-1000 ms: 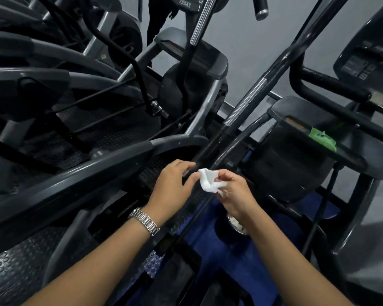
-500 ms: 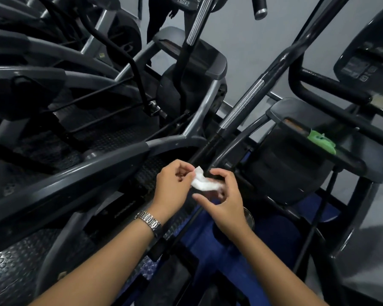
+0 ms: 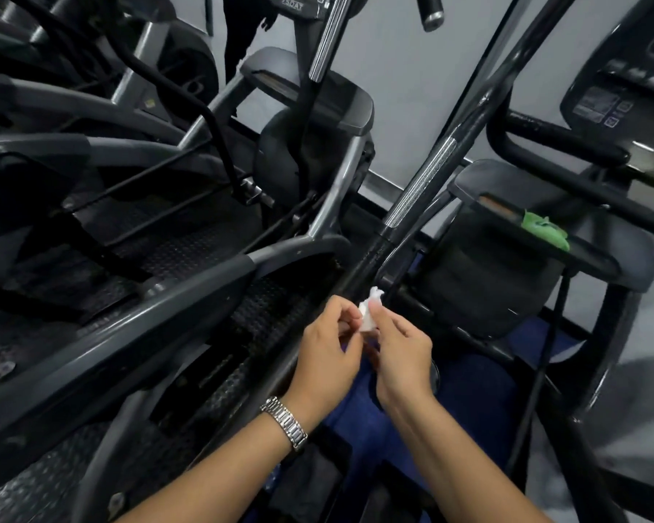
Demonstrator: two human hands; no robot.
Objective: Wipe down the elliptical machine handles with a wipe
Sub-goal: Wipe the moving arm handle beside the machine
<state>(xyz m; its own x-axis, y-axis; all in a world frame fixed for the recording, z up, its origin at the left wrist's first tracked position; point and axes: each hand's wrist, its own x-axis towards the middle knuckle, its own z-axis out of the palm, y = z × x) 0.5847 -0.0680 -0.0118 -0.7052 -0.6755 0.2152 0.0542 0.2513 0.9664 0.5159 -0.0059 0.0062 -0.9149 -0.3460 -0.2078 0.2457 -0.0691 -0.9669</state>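
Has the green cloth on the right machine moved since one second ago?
No. The green cloth lies at the same edge of the dark cover, beside the orange strip.

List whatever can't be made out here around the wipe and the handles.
- wipe, head view: mostly covered by fingers of the left hand and right hand.
- long handle, head view: top end cut off by the upper edge.
- console, head view: cropped by the right edge, labels too small.
- green object: too blurred to identify.
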